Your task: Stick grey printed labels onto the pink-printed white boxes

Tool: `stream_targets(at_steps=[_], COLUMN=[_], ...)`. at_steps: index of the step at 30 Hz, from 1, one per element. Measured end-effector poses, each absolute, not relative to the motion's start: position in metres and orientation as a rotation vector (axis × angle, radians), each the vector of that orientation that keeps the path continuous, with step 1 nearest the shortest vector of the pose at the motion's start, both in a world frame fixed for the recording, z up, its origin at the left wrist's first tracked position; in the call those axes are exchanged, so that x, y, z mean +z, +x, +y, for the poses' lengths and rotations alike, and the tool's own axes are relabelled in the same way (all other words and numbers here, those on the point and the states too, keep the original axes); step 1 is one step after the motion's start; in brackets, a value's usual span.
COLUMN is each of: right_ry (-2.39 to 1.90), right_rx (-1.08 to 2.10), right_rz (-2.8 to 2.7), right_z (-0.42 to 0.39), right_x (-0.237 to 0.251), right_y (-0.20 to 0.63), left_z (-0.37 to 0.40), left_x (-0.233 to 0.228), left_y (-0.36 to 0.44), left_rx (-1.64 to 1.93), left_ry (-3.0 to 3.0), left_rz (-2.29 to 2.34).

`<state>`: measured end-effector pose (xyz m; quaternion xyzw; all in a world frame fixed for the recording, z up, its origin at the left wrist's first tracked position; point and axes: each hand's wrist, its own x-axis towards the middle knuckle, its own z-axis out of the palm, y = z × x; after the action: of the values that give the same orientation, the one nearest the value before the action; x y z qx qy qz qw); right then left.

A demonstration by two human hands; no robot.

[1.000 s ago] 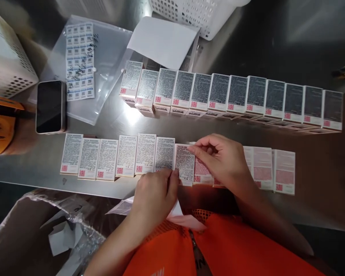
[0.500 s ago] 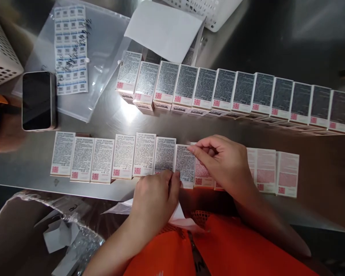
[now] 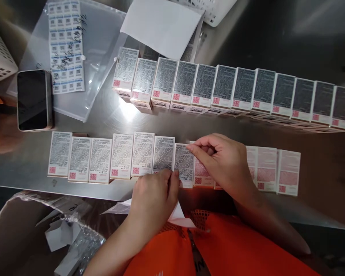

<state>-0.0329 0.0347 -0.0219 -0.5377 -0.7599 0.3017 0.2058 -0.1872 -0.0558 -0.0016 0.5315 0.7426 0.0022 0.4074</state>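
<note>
A row of small printed boxes lies along the near side of the steel table. On one box in the middle is a black-text label (image 3: pixel 184 163). My right hand (image 3: pixel 222 161) pinches the label's upper right corner between thumb and forefinger. My left hand (image 3: pixel 153 195) is closed, its thumb and forefinger at the label's lower left edge. Boxes to the left, such as the leftmost box (image 3: pixel 59 151), show black print; the rightmost box (image 3: pixel 288 172) shows pink print. Below my left hand juts a white sheet (image 3: pixel 181 217); whether I grip it is hidden.
A second row of upright boxes (image 3: pixel 186 82) stands farther back. A phone (image 3: pixel 34 100), a QR-sticker sheet (image 3: pixel 66 48) on a plastic bag (image 3: pixel 99 50) and white paper (image 3: pixel 162 27) lie behind. Below the table edge is a carton (image 3: pixel 14 234) with scraps. A person's hand (image 3: pixel 4 132) shows at left.
The camera view has shifted slightly. Both hands stay at the same label, almost without moving.
</note>
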Motion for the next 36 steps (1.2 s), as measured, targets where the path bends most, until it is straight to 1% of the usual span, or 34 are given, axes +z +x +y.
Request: stream_targets(at_steps=[4, 11, 18, 24, 28, 31, 34, 35, 36], right_ry=[-1.492, -1.481, -1.506, -1.467, -1.358, -1.312, -1.318, -1.277, -1.194], right_rx=[0.844, 0.843, 0.849, 0.826, 0.790, 0.809, 0.763, 0.801, 0.906], right_rz=[-2.114, -2.117, -2.019, -2.112, -2.142, -2.207, -2.197, -2.153, -2.122], right_z=[0.034, 0.034, 0.033, 0.034, 0.029, 0.017, -0.001, -0.008, -0.016], right_x=[-0.023, -0.024, -0.031, -0.029, -0.025, -0.021, -0.015, -0.012, -0.008], right_y=[-0.032, -0.034, -0.031, -0.032, -0.028, -0.021, -0.018, -0.019, -0.020], left_z=[-0.054, -0.053, -0.059, -0.079, -0.097, -0.112, -0.121, -0.122, -0.122], left_x=[-0.001, 0.002, 0.002, 0.000, 0.005, 0.015, 0.025, 0.027, 0.029], left_y=[-0.187, -0.185, -0.178, -0.177, -0.186, -0.197, -0.207, -0.209, -0.212], left_rx=[0.001, -0.118, -0.216, -0.163, -0.008, 0.289, 0.595, 0.669, 0.734], left_ry=[1.328, 1.385, 1.479, 1.605, 1.589, 1.526, 1.317, 1.241, 1.184], left_rz=[1.871, 1.903, 2.058, 2.138, 2.206, 2.395, 2.637, 2.696, 2.737])
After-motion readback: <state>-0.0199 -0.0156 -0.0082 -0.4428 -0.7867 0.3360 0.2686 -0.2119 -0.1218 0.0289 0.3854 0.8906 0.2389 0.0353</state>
